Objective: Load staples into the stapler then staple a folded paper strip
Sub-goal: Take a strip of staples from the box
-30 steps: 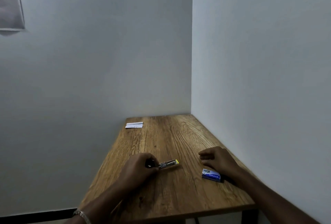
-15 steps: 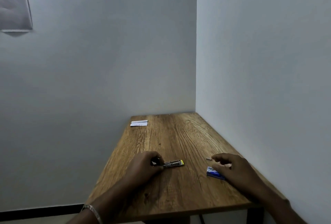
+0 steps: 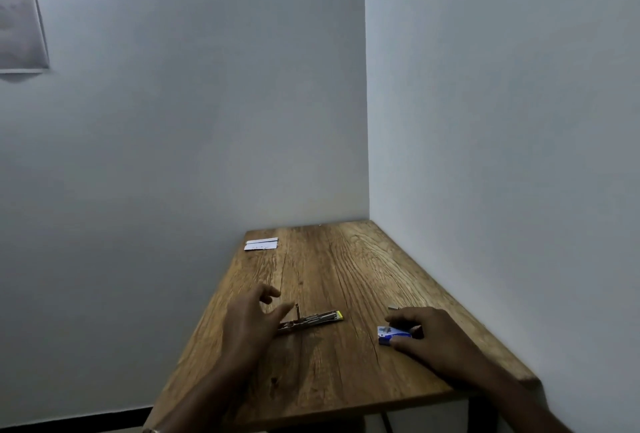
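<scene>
The left hand [image 3: 251, 320] is hovering with fingers spread and gripping nothing, just at 9 o'clock of the stapler [image 3: 310, 321]. The right hand [image 3: 424, 330] is curling over the small blue staple box [image 3: 389, 335], fingertips and thumb pinching it against the table [image 3: 329, 380].

The stapler is lying near the middle of the table's near half, its long axis running from 8 o'clock to 2 o'clock, the yellow tip pointing toward 2 o'clock. It appears to be opened out flat with a small part standing up near its left end, though the view is too dim to be sure. The folded paper strip [image 3: 261, 244] is resting well apart at 11 o'clock, by the far left edge.

The loading step seems to be in hand: next the box needs opening and a staple stick drawing out, while the free hand is steadying the stapler's channel.
</scene>
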A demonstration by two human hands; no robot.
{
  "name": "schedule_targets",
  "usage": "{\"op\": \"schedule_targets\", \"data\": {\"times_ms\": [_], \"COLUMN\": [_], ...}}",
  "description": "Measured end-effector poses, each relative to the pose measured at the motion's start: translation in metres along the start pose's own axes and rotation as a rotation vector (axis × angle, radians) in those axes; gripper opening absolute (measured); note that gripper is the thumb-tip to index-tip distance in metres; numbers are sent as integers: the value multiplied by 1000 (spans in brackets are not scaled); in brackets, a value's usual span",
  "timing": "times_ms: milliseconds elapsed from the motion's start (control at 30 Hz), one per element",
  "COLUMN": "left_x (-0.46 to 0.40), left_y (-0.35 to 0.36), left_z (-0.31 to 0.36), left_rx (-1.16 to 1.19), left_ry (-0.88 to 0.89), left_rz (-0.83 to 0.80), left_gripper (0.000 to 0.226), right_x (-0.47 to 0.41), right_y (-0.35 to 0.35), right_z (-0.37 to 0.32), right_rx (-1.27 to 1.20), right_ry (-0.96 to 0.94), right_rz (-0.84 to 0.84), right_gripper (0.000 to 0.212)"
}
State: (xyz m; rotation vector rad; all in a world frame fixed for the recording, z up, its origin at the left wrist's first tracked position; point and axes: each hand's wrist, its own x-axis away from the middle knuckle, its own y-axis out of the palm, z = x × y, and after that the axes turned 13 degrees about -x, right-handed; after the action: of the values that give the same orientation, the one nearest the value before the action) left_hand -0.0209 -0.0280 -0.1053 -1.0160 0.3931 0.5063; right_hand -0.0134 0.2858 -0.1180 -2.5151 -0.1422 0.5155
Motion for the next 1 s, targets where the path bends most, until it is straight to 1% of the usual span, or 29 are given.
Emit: {"op": "schedule_targets", "data": {"times_ms": [33, 67, 100, 167, 200, 267, 367, 600, 733, 867, 933, 1000], "left_x": [7, 14, 20, 32, 36, 41, 43, 40, 37, 35, 37, 40], "left_y": [-2, -3, -3, -1, 2, 8, 15, 19, 20, 20, 22, 21], "left_z": [5, 11, 18, 31, 37, 45, 52, 54, 55, 60, 63, 64], "left_rx": [25, 59, 102, 151, 129, 69, 69, 155, 202, 179, 70, -33], "left_ry": [-14, -8, 2, 38, 69, 135, 157, 43, -10, 37, 119, 210], "left_rz": [109, 145, 104, -113, -211, -303, -325, -344, -398, -465, -463, -416], "left_gripper": [16, 11, 8, 6, 6, 10, 18, 21, 24, 29, 32, 33], "right_x": [-1, -2, -3, -5, -6, -7, -7, -7, -9, -11, -10, -9], "right_y": [4, 8, 12, 21, 25, 32, 40, 38, 40, 42, 43, 42], "right_z": [-2, -5, -8, -14, -16, -20, -24, -24, -22, -20, -20, -19], "right_rx": [2, 2, 2, 4, 2, -13, -44, -60, -55, -101, -128, -132], "right_ry": [-10, -21, -33, -60, -71, -94, -138, -172, -163, -139, -128, -134], "right_rz": [-14, -30, -46, -75, -83, -84, -104, -127, -120, -136, -138, -137], "right_gripper": [40, 41, 41, 43, 44, 46, 50, 56, 63, 64, 62, 60]}}
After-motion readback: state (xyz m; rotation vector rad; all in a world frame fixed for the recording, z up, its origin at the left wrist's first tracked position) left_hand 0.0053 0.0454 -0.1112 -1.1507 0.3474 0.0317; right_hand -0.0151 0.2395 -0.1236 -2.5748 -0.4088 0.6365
